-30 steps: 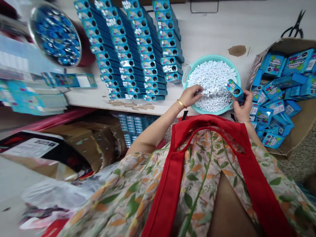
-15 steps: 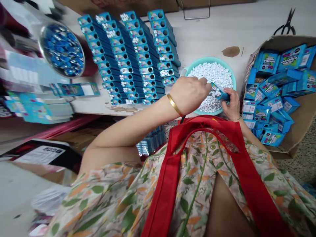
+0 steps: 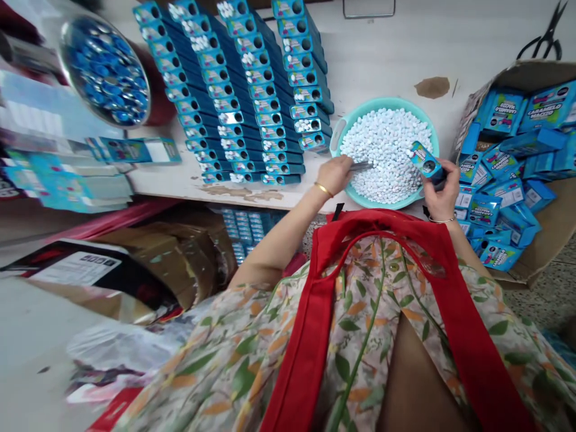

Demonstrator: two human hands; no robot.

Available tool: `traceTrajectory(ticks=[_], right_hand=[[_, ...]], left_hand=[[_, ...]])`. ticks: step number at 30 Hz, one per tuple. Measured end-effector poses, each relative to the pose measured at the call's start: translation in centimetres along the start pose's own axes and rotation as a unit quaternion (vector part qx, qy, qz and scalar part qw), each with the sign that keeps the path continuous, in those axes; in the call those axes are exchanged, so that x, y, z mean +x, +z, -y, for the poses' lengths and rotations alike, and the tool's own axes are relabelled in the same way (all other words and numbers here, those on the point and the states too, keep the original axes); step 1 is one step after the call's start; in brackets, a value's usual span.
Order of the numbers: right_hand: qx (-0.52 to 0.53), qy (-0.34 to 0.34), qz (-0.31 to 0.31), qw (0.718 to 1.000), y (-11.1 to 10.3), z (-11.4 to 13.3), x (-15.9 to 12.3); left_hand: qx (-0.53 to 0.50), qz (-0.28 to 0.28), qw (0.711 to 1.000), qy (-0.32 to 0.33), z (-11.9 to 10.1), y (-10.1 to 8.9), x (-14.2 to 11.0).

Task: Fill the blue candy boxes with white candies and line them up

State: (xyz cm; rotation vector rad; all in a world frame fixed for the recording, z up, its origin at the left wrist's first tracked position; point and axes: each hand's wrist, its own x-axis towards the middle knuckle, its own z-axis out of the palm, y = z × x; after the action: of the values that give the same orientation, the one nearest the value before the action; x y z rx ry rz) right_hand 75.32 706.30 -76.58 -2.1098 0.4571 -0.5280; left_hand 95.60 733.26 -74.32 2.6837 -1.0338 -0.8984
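Note:
My left hand (image 3: 335, 175), with a gold bangle at the wrist, is closed on a small grey metal scoop (image 3: 361, 165). The scoop's tip lies among the small white candies (image 3: 387, 141), so its full shape is hidden. These candies fill a turquoise basin (image 3: 346, 120). Over the basin's right side, my right hand (image 3: 443, 191) grips a small blue candy box (image 3: 425, 159) by its lower end. The box is tilted, its end with a round dark hole facing up. A few white candies show at that end's far edge.
Several rows of blue boxes (image 3: 265, 90) stand left of the basin, some with candies on top. A pot of shiny blue pieces (image 3: 143, 72) and flattened cartons (image 3: 67, 186) lie farther left. At right are a cardboard box (image 3: 553, 240) full of blue packs and black scissors (image 3: 544, 42).
My left hand has moved from the blue box down and left to the candies, where the scoop now shows. The box has shifted slightly right in my right hand.

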Motion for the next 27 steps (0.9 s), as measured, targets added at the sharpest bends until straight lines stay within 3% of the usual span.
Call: traceTrajectory(ticks=[2, 4, 7, 10, 13, 17, 22, 27], right_hand=[[-0.001, 0.021, -0.008, 1.0, -0.3, 0.0, 0.1], [-0.01, 0.036, -0.017, 0.999, -0.4, 0.1, 0.1], [-0.021, 0.053, -0.033, 0.998, -0.3, 0.3, -0.1], [-0.024, 0.066, -0.042, 0.997, -0.2, 0.3, -0.4], [-0.037, 0.068, -0.037, 0.996, -0.3, 0.2, -0.5], [-0.052, 0.042, -0.015, 0.998, -0.6, 0.5, -0.2], [-0.051, 0.007, 0.051, 0.997, -0.1, 1.5, 0.4], [-0.038, -0.028, 0.065, 0.997, 1.4, 1.7, 0.4]], left_hand=[[-0.053, 0.0, 0.999, 0.009, -1.7, 3.0, 1.9], [-0.102, -0.006, 0.995, 0.015, -3.5, 4.7, 3.3], [-0.171, -0.01, 0.985, 0.022, -4.3, 5.3, 4.1], [-0.225, -0.021, 0.973, 0.053, -3.0, 4.4, 3.4], [-0.236, -0.052, 0.965, 0.1, -1.6, 2.0, 1.7], [-0.192, -0.081, 0.964, 0.166, -1.6, -3.1, -0.7], [-0.073, -0.077, 0.97, 0.217, -4.6, -9.7, -2.9], [0.071, -0.078, 0.971, 0.216, -8.9, -13.2, -4.7]])
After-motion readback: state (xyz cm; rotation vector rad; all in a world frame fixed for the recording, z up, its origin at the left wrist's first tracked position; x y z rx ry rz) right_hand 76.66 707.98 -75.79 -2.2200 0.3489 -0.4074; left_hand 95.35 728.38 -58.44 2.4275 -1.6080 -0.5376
